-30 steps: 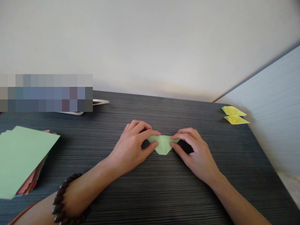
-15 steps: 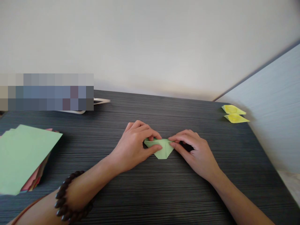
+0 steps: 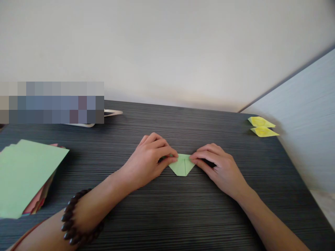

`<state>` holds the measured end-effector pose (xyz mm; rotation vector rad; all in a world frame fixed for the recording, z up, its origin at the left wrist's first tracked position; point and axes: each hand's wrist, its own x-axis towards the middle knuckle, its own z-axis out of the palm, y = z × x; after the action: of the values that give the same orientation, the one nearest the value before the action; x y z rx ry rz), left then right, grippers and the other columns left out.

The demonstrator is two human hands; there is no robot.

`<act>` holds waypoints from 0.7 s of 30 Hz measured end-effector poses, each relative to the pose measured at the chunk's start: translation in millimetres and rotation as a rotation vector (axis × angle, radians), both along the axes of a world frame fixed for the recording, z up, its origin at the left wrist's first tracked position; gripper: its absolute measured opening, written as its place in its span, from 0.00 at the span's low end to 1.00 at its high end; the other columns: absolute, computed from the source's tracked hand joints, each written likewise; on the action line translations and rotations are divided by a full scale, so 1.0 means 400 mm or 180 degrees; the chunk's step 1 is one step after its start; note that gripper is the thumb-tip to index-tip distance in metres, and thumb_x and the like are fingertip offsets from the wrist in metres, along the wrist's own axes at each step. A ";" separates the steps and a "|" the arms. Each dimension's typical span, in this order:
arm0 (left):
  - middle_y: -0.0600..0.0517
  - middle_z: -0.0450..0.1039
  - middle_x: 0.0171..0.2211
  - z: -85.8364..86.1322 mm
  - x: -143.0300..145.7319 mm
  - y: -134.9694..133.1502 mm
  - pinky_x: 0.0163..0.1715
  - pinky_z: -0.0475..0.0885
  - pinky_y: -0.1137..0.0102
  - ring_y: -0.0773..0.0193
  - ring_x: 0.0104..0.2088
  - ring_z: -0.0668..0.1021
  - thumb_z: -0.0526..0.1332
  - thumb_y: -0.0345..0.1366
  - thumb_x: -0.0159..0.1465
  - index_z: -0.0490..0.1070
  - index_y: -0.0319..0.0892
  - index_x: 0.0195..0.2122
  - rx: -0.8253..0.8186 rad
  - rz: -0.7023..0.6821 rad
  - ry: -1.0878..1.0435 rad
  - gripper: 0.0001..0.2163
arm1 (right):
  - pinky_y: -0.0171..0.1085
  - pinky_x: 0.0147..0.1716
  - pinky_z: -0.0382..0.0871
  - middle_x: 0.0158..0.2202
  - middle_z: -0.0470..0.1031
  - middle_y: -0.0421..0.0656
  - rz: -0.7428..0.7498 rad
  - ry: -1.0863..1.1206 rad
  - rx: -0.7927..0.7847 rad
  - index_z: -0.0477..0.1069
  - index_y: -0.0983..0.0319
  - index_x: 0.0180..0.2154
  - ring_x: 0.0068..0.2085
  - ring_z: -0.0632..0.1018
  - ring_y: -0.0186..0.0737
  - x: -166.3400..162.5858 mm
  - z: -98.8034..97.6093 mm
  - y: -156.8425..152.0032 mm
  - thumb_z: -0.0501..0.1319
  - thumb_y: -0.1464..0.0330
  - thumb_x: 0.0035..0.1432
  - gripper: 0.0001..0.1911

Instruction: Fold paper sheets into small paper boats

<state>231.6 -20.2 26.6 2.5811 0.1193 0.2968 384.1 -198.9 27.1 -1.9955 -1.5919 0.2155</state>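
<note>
The largest thing in view is a pale wall (image 3: 167,52), and in front of it a dark tabletop (image 3: 162,219) with a fine striped grain. A stack of coloured paper (image 3: 28,174), green sheet uppermost, lies at the left, well apart from the work and unchanged over the last second. The left hand (image 3: 153,155) and right hand (image 3: 221,167) rest near the middle, facing each other. A dark bead bracelet (image 3: 69,218) circles the left wrist. Two yellow folded pieces (image 3: 263,130) lie close together near the far right corner, undisturbed. The smallest item, a green folded paper (image 3: 181,170), sits on the tabletop between the hands, its lower edge blunt. Change noted: half a second ago the left thumb lies across the paper's face, with the upper layer gaping at that end; now thumb and forefinger close narrowly on the left end. The right thumb and fingertips likewise pinch the right end, much as before. A slim band now shows along the upper edge; judged from this, the edge is being folded over and pressed flat, with both ends under control.
</note>
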 end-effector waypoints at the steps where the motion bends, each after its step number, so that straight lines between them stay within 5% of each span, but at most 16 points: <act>1: 0.52 0.73 0.33 -0.002 0.000 0.006 0.42 0.62 0.64 0.60 0.40 0.67 0.57 0.38 0.65 0.75 0.47 0.38 0.0063 -0.0087 -0.0016 0.08 | 0.39 0.36 0.67 0.34 0.74 0.42 0.0058 -0.0007 -0.0015 0.75 0.57 0.37 0.36 0.73 0.38 0.004 0.000 0.000 0.57 0.67 0.61 0.07; 8: 0.51 0.70 0.35 0.009 -0.008 0.047 0.38 0.64 0.68 0.64 0.38 0.69 0.51 0.31 0.68 0.73 0.49 0.45 0.0626 -0.0856 -0.0145 0.12 | 0.37 0.32 0.64 0.31 0.67 0.42 0.0455 -0.0344 0.0029 0.72 0.54 0.48 0.33 0.68 0.35 0.014 -0.007 -0.012 0.55 0.71 0.62 0.15; 21: 0.49 0.71 0.40 0.040 -0.020 0.047 0.40 0.65 0.65 0.62 0.39 0.70 0.52 0.30 0.66 0.70 0.45 0.49 0.0948 -0.1183 0.0132 0.13 | 0.41 0.35 0.57 0.34 0.75 0.40 0.0254 -0.1464 -0.0056 0.72 0.54 0.47 0.37 0.69 0.39 -0.034 0.015 -0.026 0.53 0.76 0.62 0.17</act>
<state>223.6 -1.2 42.8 2.8319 -0.4160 0.1287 370.4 -209.3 33.1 -2.0990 -1.9531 -0.2181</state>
